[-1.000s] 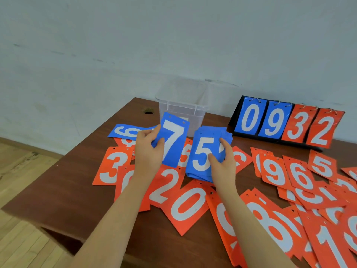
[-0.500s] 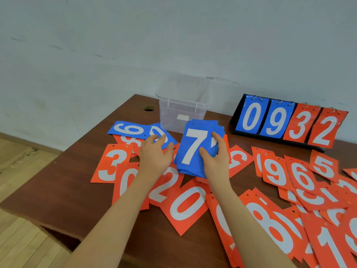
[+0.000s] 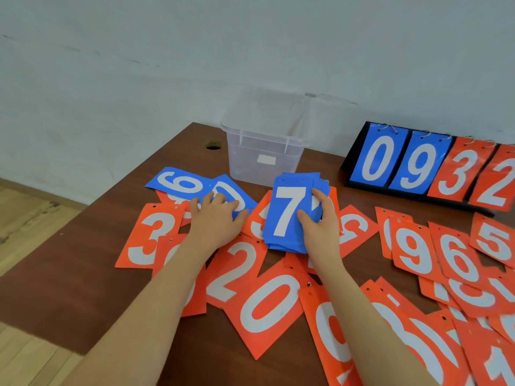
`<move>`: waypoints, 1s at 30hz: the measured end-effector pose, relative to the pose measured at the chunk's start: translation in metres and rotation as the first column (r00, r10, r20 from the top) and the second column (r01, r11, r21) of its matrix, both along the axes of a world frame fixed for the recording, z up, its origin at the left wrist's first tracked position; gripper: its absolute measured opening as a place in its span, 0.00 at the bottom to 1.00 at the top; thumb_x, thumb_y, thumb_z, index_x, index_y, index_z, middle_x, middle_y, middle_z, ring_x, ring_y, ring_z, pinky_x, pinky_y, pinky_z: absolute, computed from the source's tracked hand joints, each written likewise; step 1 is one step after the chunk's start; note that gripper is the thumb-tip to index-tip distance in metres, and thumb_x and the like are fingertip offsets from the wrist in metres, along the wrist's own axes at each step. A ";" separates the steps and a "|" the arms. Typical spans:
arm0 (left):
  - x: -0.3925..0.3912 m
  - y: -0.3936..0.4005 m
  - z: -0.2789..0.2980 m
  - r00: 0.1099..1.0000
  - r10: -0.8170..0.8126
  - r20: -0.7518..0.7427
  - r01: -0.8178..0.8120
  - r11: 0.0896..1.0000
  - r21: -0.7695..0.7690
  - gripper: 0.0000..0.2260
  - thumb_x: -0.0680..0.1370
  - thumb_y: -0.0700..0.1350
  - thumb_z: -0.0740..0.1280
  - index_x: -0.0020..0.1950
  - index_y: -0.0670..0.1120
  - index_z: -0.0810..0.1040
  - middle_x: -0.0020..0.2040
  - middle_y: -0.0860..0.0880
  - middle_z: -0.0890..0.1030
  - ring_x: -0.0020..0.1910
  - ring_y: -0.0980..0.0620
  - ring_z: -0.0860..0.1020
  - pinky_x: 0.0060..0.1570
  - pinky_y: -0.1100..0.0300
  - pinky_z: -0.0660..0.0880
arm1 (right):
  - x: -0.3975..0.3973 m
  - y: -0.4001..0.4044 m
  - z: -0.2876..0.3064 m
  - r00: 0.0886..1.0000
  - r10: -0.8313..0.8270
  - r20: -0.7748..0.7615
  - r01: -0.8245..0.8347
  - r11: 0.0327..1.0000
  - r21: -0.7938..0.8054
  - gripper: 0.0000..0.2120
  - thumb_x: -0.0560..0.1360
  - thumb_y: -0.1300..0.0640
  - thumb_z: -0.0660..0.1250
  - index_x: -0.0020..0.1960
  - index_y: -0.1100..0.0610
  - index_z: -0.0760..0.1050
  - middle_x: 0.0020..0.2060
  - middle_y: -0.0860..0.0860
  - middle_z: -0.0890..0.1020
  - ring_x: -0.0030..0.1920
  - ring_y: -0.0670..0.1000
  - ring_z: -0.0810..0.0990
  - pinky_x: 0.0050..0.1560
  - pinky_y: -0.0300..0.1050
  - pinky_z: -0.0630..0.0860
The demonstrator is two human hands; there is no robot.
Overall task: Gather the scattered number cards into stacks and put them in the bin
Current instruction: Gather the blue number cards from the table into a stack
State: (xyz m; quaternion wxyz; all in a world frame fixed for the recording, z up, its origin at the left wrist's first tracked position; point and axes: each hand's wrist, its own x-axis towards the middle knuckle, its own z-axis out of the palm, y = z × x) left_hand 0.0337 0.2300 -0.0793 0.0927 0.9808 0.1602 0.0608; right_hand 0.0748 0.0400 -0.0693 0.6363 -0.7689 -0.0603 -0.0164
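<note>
My right hand (image 3: 320,227) grips a stack of blue number cards (image 3: 287,215) with a 7 on top, just in front of the clear plastic bin (image 3: 264,143). My left hand (image 3: 216,218) lies with its fingers spread on a blue 0 card (image 3: 232,195) that rests flat on the table. A blue 6 card (image 3: 178,183) lies beside it to the left. Several orange number cards (image 3: 267,305) are scattered over the table around and under both hands.
A black flip scoreboard (image 3: 434,168) showing 0 9 3 2 stands at the back right. The brown table (image 3: 69,274) has a cable hole (image 3: 213,147) left of the bin and its left edge drops to a wooden floor. A wall runs behind.
My left hand laid the blue 7 card on the stack in my right hand, then reached left and down onto the blue 0 card. The stack lowered slightly.
</note>
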 end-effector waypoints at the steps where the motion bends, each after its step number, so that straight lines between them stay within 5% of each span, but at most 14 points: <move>1: -0.004 -0.003 0.001 1.000 -0.017 0.015 0.017 1.000 -0.015 0.20 0.79 0.59 0.53 0.66 0.54 0.72 0.65 0.48 0.70 0.69 0.49 0.62 0.69 0.44 0.49 | -0.003 -0.002 0.001 1.000 -0.007 -0.006 0.007 1.000 0.003 0.21 0.78 0.62 0.62 0.69 0.51 0.65 0.53 0.41 0.68 0.44 0.36 0.74 0.32 0.26 0.74; 5: -0.028 -0.019 0.001 0.992 -0.104 0.069 0.107 0.994 -0.037 0.17 0.79 0.55 0.55 0.65 0.53 0.73 0.59 0.50 0.71 0.59 0.52 0.71 0.65 0.50 0.56 | -0.016 -0.012 0.005 1.000 -0.025 -0.007 0.025 1.000 -0.018 0.21 0.78 0.61 0.62 0.69 0.51 0.65 0.56 0.43 0.68 0.50 0.42 0.74 0.33 0.30 0.74; 10: -0.046 -0.031 -0.001 0.981 -0.122 0.150 0.132 0.990 -0.058 0.16 0.80 0.50 0.55 0.68 0.51 0.70 0.68 0.49 0.67 0.66 0.50 0.66 0.65 0.51 0.60 | -0.036 -0.024 0.006 1.000 -0.013 -0.008 0.013 0.999 -0.034 0.20 0.78 0.62 0.62 0.68 0.50 0.66 0.59 0.41 0.68 0.51 0.40 0.73 0.36 0.29 0.74; 14: -0.039 -0.023 0.008 0.986 -0.156 0.058 0.159 0.986 -0.051 0.20 0.80 0.50 0.56 0.73 0.54 0.62 0.76 0.50 0.55 0.74 0.48 0.54 0.70 0.48 0.52 | -0.041 -0.025 0.007 1.000 0.004 -0.022 -0.005 0.999 -0.039 0.20 0.78 0.62 0.62 0.69 0.51 0.66 0.56 0.40 0.67 0.45 0.33 0.72 0.32 0.25 0.73; 18: -0.020 -0.012 0.015 0.954 -0.221 -0.204 0.211 0.975 -0.072 0.27 0.78 0.56 0.57 0.75 0.56 0.51 0.77 0.50 0.46 0.75 0.48 0.43 0.71 0.44 0.42 | -0.038 -0.021 0.011 0.999 0.007 -0.033 -0.008 0.999 -0.042 0.20 0.78 0.62 0.62 0.69 0.51 0.66 0.56 0.41 0.66 0.44 0.34 0.72 0.31 0.25 0.72; 23: -0.011 -0.007 0.006 0.941 -0.266 -0.209 0.249 0.963 -0.105 0.25 0.78 0.55 0.58 0.74 0.58 0.56 0.75 0.51 0.54 0.75 0.50 0.47 0.71 0.42 0.41 | -0.037 -0.019 0.009 0.999 0.016 -0.046 -0.018 0.999 -0.047 0.20 0.78 0.61 0.62 0.69 0.51 0.66 0.50 0.37 0.68 0.41 0.34 0.75 0.30 0.27 0.74; 30: -0.005 0.002 0.005 0.946 -0.280 -0.165 0.268 0.959 -0.092 0.28 0.75 0.63 0.59 0.73 0.57 0.58 0.69 0.51 0.59 0.71 0.50 0.56 0.71 0.49 0.46 | -0.036 -0.021 0.004 0.999 -0.017 -0.048 0.015 0.998 -0.059 0.20 0.78 0.61 0.62 0.69 0.51 0.66 0.55 0.42 0.67 0.44 0.36 0.73 0.29 0.26 0.72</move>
